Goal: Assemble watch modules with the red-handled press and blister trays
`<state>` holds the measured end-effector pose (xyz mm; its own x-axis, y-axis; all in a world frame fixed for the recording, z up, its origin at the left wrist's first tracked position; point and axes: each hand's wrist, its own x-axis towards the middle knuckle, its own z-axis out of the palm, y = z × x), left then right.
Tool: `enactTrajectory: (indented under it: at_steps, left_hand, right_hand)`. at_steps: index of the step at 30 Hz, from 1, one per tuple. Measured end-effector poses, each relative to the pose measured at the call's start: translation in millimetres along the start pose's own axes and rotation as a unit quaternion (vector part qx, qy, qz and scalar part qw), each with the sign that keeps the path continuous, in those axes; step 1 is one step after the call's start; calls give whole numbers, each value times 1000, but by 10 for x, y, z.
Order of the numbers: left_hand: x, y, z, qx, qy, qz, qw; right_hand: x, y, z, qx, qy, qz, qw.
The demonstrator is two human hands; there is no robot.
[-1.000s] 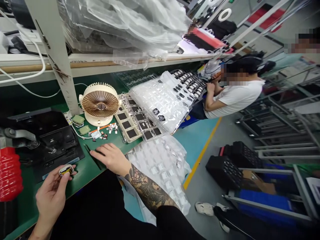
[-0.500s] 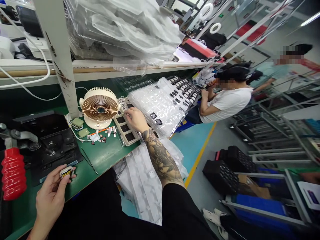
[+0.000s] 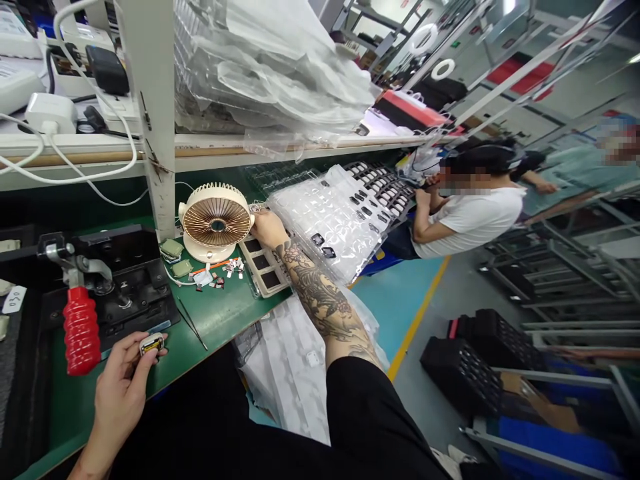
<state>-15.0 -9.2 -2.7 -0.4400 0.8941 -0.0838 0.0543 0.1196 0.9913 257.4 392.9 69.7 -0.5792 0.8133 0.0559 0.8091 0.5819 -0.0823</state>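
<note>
My left hand (image 3: 123, 377) holds a small open watch case (image 3: 151, 345) between thumb and fingers, above the front edge of the green bench; something yellow shows inside it. My right hand (image 3: 270, 229) reaches out to the right side of a cream desk fan (image 3: 217, 225), its fingers curled at the fan's rim. The fingertips are partly hidden, and what they hold, if anything, does not show. Below that hand lies a beige compartment tray (image 3: 270, 287) with dark pockets. Small loose parts (image 3: 234, 268) lie in front of the fan, near tweezers (image 3: 193, 325).
A black fixture with a red-handled clamp (image 3: 81, 331) stands at the left. Clear plastic trays (image 3: 320, 213) with black pieces cover the bench to the right, where a co-worker in a white shirt (image 3: 447, 223) sits. Plastic sheeting (image 3: 270, 73) is piled on the shelf above.
My right hand has moved from above the compartment tray to the fan's right side. The view has turned slightly left. My left hand still holds the watch case.
</note>
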Motion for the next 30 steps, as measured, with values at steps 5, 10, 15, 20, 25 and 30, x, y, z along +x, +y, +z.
enactTrajectory:
  at_steps: [5,10,15,20,25,30]
  left_hand:
    - [11,-11,-11,-3,-4,-4,1000]
    - [15,-33,-22,18,-12,-10,1000]
    - [12,-34,-36,26,-14,-11,999]
    - [12,-45,-23,12,-13,-20,1000]
    - [11,63,2,-39,1,-31,999]
    - [91,305,13,-155,-17,-47,987]
  right_hand:
    - [-185,55,30,19,37,23,999]
    - [-279,78,56,50,52,7,997]
    - [-247,39,70,69,57,-14,996]
    - [-220,30,31,61,72,-7,995]
    - [-470,78,-133,64,112,13,992]
    - [-1048,-398,-186,162,283,-13,945]
